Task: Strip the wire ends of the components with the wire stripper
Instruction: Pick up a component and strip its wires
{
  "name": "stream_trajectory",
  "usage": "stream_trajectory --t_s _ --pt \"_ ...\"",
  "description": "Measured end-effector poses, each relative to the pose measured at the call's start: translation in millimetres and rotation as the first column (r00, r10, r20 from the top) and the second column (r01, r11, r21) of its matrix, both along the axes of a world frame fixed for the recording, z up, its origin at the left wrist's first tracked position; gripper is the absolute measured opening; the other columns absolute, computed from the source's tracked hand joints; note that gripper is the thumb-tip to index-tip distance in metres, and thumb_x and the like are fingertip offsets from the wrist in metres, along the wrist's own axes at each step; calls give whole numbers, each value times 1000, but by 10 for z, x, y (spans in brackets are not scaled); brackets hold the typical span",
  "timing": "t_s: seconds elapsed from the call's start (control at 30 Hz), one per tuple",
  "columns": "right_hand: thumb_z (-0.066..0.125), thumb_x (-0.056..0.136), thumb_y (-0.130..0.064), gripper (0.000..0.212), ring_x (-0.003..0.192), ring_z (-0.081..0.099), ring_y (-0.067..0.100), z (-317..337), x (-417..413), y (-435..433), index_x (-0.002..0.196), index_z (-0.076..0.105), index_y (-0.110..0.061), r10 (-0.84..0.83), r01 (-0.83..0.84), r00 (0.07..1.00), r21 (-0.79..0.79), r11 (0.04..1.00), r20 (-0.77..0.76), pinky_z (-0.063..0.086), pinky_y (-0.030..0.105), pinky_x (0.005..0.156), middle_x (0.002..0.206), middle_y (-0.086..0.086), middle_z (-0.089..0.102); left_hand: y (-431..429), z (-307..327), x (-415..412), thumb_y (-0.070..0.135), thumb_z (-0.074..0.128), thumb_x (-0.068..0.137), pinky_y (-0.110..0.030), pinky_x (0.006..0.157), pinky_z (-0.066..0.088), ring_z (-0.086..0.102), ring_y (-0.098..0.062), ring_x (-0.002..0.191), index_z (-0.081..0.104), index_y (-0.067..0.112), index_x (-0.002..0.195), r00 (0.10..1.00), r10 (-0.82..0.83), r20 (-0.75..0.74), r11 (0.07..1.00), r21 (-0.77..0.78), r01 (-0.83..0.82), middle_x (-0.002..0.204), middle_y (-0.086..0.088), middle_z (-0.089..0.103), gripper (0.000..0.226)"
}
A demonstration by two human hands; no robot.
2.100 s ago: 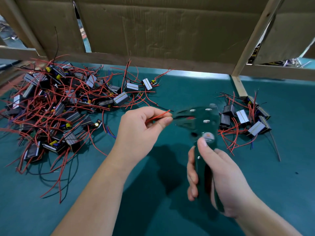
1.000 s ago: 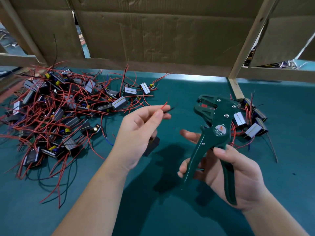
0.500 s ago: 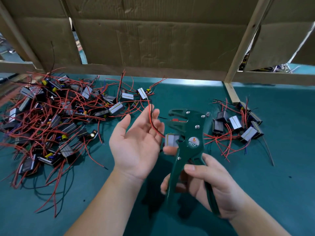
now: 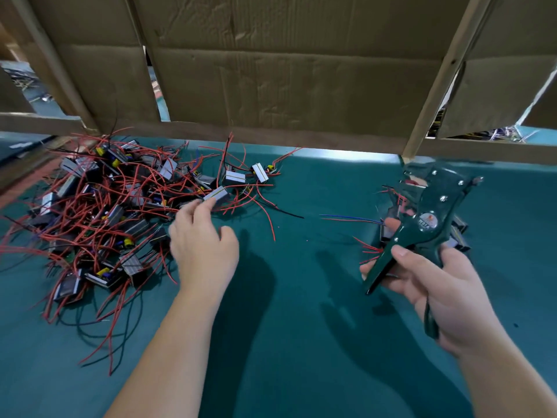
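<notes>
A big heap of small grey-and-black components [image 4: 114, 206] with red and black wires lies at the left of the green mat. My left hand [image 4: 202, 245] reaches into its right edge, and its straight fingertips touch one grey component [image 4: 217, 194] without holding anything. At the right, my right hand [image 4: 437, 285] grips the handles of the dark green wire stripper [image 4: 434, 206], jaws up and handles spread. The stripper hangs over a smaller pile of components [image 4: 458, 236] and hides most of it. Thin blue and red wires [image 4: 346, 218] stick out leftward from behind it.
A cardboard wall [image 4: 286, 86] on a wooden frame closes off the back of the table, with a slanted wooden post [image 4: 437, 86] at the right. Green mat [image 4: 301, 297] stretches between the two piles and toward me.
My left hand has let go of the component and its red wire and moved left to the big heap. My right hand has carried the stripper right, over the smaller pile.
</notes>
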State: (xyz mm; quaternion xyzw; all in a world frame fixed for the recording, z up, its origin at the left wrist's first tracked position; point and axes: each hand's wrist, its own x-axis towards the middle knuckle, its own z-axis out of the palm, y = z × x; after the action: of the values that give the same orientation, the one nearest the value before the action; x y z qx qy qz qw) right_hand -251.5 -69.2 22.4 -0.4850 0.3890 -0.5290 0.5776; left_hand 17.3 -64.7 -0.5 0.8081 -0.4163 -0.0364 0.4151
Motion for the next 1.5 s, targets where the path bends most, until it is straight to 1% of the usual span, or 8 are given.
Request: stream_trajectory --t_s 0.2,0.33,0.53,0.67,0.77,0.97,1.2,1.5 --pt "65 72 -21 45 80 67 47 -26 93 42 116 61 -11 96 -98 995 56 994 40 57 45 62 93 12 69 -37 109 237 29 52 88 -42 99 26 46 -34 117 54 13 114 919 -41 393 819 540 -194 123 -14 55 31" --pt "68 67 -24 45 80 67 48 -31 103 57 110 64 -12 112 -116 992 81 990 58 58 51 63 91 8 70 -81 234 418 19 56 87 -39 85 26 52 -25 64 52 17 72 829 -154 538 828 528 -189 63 2 55 15" --pt "69 68 -24 44 79 68 45 -40 113 85 111 65 -15 131 -137 988 73 988 76 58 53 66 92 -2 72 -92 241 543 32 63 92 -38 79 24 50 -22 56 50 17 83 722 -310 619 789 591 -168 56 5 49 22" --pt "67 71 -20 42 79 68 46 -46 113 95 113 64 -13 140 -146 986 65 987 85 57 55 67 92 -2 72 -66 280 591 18 59 87 -37 82 38 65 -29 92 50 18 119 881 -187 435 922 388 4 88 -1 70 33" --pt "65 73 -16 43 79 67 48 -47 124 97 115 61 -8 152 -161 981 65 985 121 56 51 66 93 1 72 -3 405 519 15 58 93 -37 80 50 69 -22 83 45 20 119 968 -244 -58 970 -12 244 87 3 70 29" --pt "58 78 -9 40 78 66 46 -64 151 124 118 58 -3 198 -218 958 74 973 208 55 51 68 99 2 72 114 606 192 -3 48 96 -22 61 56 68 -11 66 57 18 107 538 -616 -576 775 -567 279 67 6 67 25" --pt "62 73 -11 43 75 66 47 -38 164 125 115 57 -1 241 -280 922 92 956 303 53 54 67 132 8 60 123 574 103 -3 45 95 -18 71 55 68 -8 70 65 12 102 461 -682 -568 723 -618 308 67 6 67 26" --pt "63 71 -15 60 77 66 45 2 102 95 125 51 8 273 -318 896 77 945 350 54 53 70 119 19 65 156 219 115 -3 51 95 -19 56 57 69 -10 60 59 2 107 485 -334 -808 943 -278 186 82 -13 63 15"
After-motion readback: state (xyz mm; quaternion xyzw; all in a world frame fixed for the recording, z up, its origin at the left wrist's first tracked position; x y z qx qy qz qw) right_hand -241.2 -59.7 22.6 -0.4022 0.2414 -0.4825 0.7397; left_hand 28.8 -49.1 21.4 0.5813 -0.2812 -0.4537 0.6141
